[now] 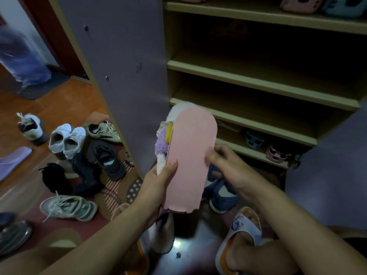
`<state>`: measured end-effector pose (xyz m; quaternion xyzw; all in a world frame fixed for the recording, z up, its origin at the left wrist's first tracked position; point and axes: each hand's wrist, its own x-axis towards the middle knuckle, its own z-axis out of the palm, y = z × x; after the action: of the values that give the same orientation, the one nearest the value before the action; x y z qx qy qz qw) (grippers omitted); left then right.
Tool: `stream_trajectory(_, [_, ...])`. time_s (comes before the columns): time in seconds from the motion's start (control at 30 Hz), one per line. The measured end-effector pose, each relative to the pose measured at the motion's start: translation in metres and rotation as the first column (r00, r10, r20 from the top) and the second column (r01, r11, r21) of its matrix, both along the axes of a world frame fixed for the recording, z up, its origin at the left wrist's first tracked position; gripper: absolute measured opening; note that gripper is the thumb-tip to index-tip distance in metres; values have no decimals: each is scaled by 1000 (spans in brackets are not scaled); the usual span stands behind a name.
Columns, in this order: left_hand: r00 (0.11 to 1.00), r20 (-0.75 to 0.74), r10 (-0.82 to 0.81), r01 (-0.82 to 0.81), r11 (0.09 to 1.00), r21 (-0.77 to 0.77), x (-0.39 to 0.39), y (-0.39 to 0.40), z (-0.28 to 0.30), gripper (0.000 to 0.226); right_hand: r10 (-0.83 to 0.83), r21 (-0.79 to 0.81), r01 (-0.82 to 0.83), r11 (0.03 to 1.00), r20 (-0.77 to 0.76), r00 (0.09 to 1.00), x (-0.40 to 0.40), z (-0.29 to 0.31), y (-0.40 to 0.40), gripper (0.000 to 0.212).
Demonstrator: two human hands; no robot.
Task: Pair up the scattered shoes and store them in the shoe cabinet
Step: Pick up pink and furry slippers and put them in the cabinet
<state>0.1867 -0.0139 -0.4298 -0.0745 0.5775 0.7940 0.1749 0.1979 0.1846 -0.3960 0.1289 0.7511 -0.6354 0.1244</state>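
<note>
A fluffy slipper (pixel 188 155) with a pink sole facing me and purple, white and yellow plush on its far side is held up in front of the open shoe cabinet (pixel 258 80). My left hand (pixel 158 181) grips its lower left edge, thumb on the sole. At the sole's right edge my right hand (pixel 224 161) touches it with bent, motion-blurred fingers. Scattered on the floor to the left lie white sneakers (pixel 66 140), black shoes (pixel 99 163), a grey-green sneaker (pixel 68 208) and a white-green sneaker (pixel 104 131).
The cabinet's purple door (pixel 119 56) stands open on the left. Blue shoes (pixel 220 193) sit on the floor below the slipper. Small pink and blue slippers (pixel 264 145) fill the lowest shelf; two middle shelves look dark. My feet wear orange-white slides (pixel 244 231).
</note>
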Motion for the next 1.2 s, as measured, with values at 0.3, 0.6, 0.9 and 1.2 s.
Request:
stream_trajectory(0.3, [984, -119, -133, 131, 991, -23, -19, 2, 37, 106, -89, -107, 61, 992, -287, 954, 4, -2, -7, 81])
stream_trajectory(0.6, [983, -154, -104, 53, 950, -306, -18, -10, 31, 21, 53, -114, -84, 990, -248, 967, 13, -3, -19, 94])
stream_trajectory(0.9, [971, -95, -221, 235, 954, 188, -1, -4, 36, 46, -65, -338, 13, 941, -144, 987, 8, -6, -23, 53])
stream_trajectory(1.2, [969, -226, -99, 100, 995, -8, 2, 1, 28, 48, -97, -266, 61, 962, -124, 988, 6, -9, -24, 59])
